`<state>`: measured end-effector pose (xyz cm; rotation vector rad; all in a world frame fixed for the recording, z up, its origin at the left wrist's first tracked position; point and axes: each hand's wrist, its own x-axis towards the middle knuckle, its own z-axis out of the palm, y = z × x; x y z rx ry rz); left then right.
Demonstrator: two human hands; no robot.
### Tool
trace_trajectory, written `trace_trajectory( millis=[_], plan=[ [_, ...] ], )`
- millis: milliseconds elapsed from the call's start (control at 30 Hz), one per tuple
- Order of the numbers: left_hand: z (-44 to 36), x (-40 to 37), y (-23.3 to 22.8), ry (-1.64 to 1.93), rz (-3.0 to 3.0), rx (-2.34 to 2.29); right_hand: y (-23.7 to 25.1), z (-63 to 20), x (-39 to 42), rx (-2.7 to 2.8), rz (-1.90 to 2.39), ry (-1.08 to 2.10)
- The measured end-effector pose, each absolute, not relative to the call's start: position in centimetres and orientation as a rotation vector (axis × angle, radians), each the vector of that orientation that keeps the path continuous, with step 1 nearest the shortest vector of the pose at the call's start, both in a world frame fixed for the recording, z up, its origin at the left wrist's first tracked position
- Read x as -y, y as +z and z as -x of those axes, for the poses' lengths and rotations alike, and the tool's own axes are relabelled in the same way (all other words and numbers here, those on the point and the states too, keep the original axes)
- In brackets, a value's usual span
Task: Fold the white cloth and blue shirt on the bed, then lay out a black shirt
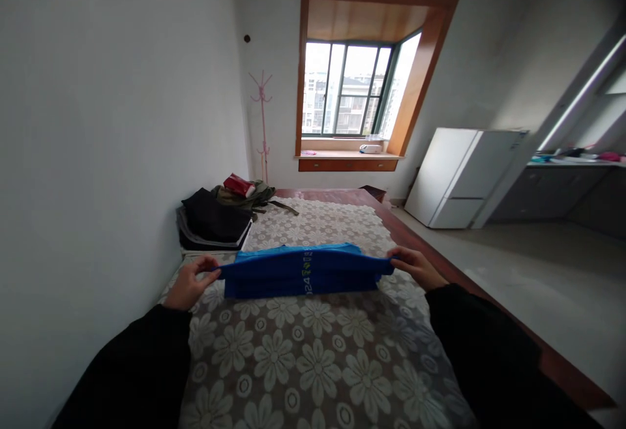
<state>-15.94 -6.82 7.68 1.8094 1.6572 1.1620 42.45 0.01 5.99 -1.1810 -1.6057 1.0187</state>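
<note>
Head view: my left hand (190,283) at roughly 9 o'clock of the frame centre, fingers pinched shut on the left end of the blue garment (300,270). My right hand (415,267) at about 3 o'clock, also pinched closed on the right end of the same cloth. Both sleeves black, forearms coming in from 7 and 5 o'clock. The blue garment is folded into a flat wide strip, stretched between the two hands, lying on or just above the floral lace cover (313,351) of the table (493,315); can't tell if its middle touches the cover. Strip of yellow-green print runs across its centre, too small to read properly. Upper edge slightly bunched, a second layer shows behind it at 12 o'clock of the garment. Table's dark red-brown edge is bare along the right side, running from 5 o'clock up toward 1 o'clock. At 10 o'clock from the garment, well apart: pile of dark clothes (215,220) against the left wall, with a red item (238,185) on top of an olive piece at the far end of the pile. Beyond that, 12 o'clock: pink coat stand (262,122) in the corner, bay window (357,90) with wooden frame, small white object on its sill. At 2 o'clock: white fridge (464,178) on the floor, a counter with small items beside it at 3 o'clock.
</note>
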Motion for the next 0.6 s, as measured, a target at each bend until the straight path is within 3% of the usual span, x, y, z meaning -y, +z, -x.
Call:
trace_trajectory(
  millis=[200,333,400,533,600],
  plan=[
    [16.2,15.7,9.8,0.822,-1.834,-1.479,7.7,-44.9,8.9,1.797,1.247,1.366],
    [15.9,15.4,9.5,0.608,-1.778,-1.403,7.8,-44.8,8.3,1.903,1.268,1.528],
    [15.7,12.7,8.5,0.664,-1.82,-1.536,7.2,-44.1,5.8,1.977,1.3,1.371],
    [15.5,4.9,5.8,0.663,-1.895,-1.872,5.0,-41.2,-1.3,2.049,1.659,0.704],
    [15.1,1.4,4.6,0.68,-1.865,-1.969,3.8,-39.6,-4.3,1.986,1.804,0.517]
  ],
)
